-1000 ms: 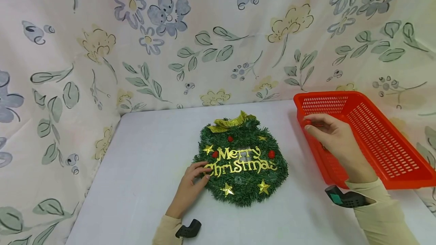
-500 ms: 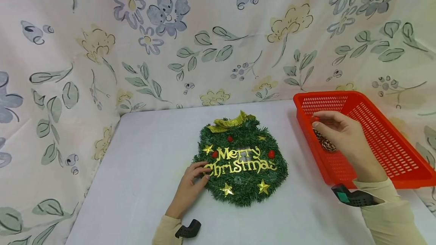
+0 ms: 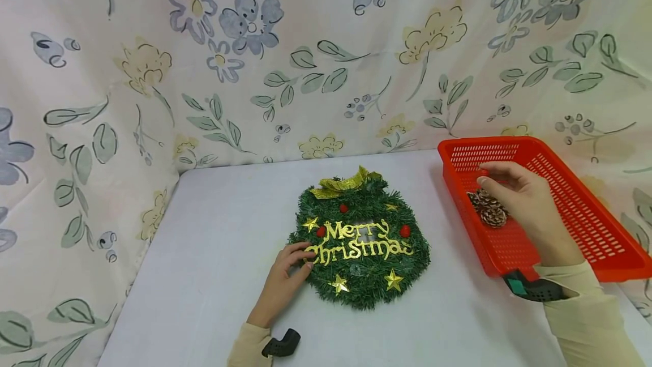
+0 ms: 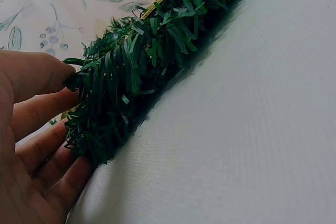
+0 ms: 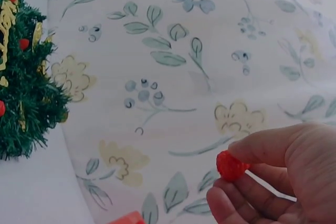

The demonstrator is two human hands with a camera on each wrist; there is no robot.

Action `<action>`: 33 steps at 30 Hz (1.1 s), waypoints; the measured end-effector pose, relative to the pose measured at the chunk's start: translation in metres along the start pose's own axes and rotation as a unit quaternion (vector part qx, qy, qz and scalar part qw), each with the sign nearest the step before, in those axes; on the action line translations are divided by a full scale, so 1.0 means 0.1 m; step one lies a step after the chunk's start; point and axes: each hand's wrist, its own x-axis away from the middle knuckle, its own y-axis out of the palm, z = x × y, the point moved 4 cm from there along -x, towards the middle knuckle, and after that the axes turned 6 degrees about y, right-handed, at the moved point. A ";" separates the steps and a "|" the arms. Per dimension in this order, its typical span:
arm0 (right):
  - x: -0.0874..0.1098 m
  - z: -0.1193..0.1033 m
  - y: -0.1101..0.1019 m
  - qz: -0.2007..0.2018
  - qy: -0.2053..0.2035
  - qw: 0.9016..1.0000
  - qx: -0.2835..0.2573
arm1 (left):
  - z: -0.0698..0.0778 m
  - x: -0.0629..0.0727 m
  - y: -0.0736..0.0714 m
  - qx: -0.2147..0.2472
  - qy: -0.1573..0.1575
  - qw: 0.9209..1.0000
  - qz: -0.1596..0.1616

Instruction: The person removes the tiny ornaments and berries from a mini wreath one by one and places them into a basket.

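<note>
A green tinsel wreath lies flat on the white table, bearing gold "Merry Christmas" lettering, gold stars, red berries and a gold bow. My left hand grips its left edge; the left wrist view shows the fingers against the green tinsel. Over the red basket, my right hand pinches a small red berry with a bumpy surface between thumb and fingers. Beneath that hand, several pine cones sit inside the basket, partly covered by it.
The basket stands on the right of the table, its left wall facing the wreath. Behind and to the left hangs a floral cloth. White tabletop stretches left of the wreath.
My right hand has moved to the right, further over the basket, with the berry still pinched. More of the pine cones shows. My left hand stays on the wreath.
</note>
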 end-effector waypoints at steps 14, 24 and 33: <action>-0.11 0.11 -0.08 0.019 0.003 1.000 -0.014 | 0.01 0.01 -0.01 -0.003 0.000 1.000 0.003; -0.18 0.19 -0.12 0.013 0.013 1.000 -0.022 | 0.00 0.00 0.00 -0.002 -0.008 1.000 -0.006; -0.25 0.28 -0.16 0.014 0.041 0.999 -0.017 | 0.00 0.00 0.00 0.001 0.000 1.000 -0.002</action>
